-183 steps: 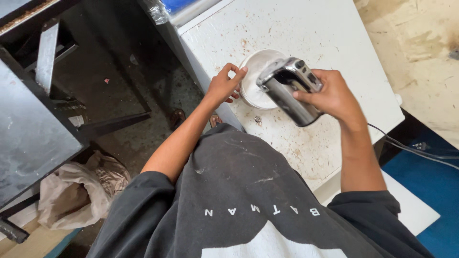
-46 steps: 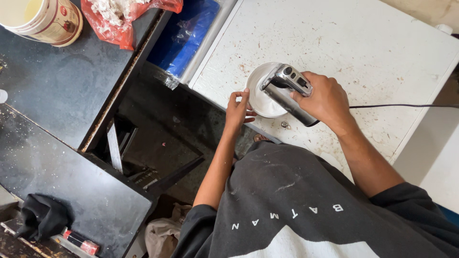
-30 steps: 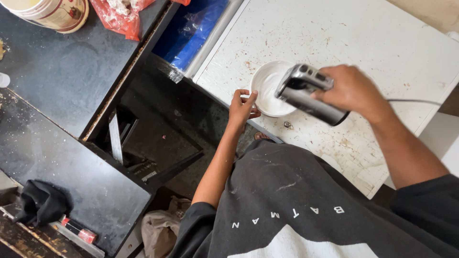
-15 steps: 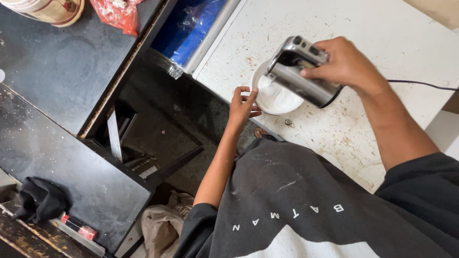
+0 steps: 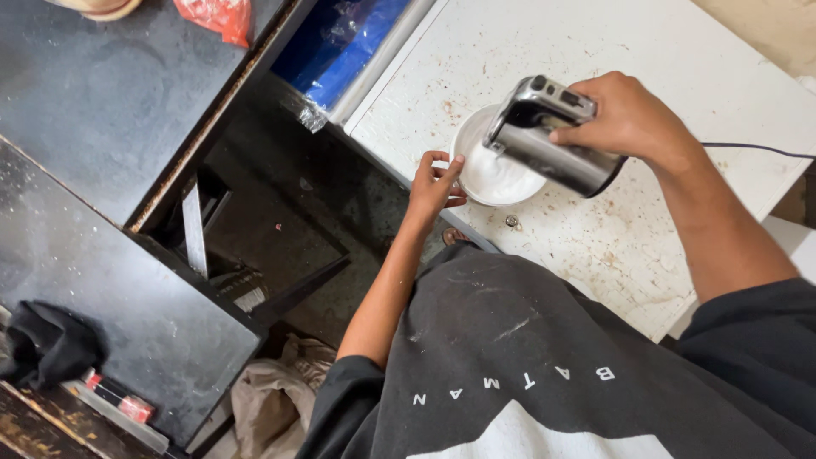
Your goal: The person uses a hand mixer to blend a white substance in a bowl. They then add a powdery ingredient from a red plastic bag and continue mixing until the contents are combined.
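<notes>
My right hand (image 5: 627, 119) grips a silver and black electric hand mixer (image 5: 544, 136) held over a white bowl (image 5: 469, 192) of white cream. The mixer's front dips into the bowl; its beaters are hidden. My left hand (image 5: 433, 183) holds the bowl's near-left rim with its fingers. The bowl stands near the edge of a speckled white table (image 5: 595, 42). A thin black cord (image 5: 756, 150) runs from the mixer to the right.
A black counter (image 5: 102, 102) lies at the left with a red bag (image 5: 223, 15) on it. Blue plastic wrap (image 5: 344, 42) lies between counter and table. A small round metal piece (image 5: 512, 221) sits by the bowl. Cloth (image 5: 268, 399) lies on the floor below.
The view has drifted, and the hand mixer has swung from lying across the bowl to its right side. My left hand stays on the bowl's rim.
</notes>
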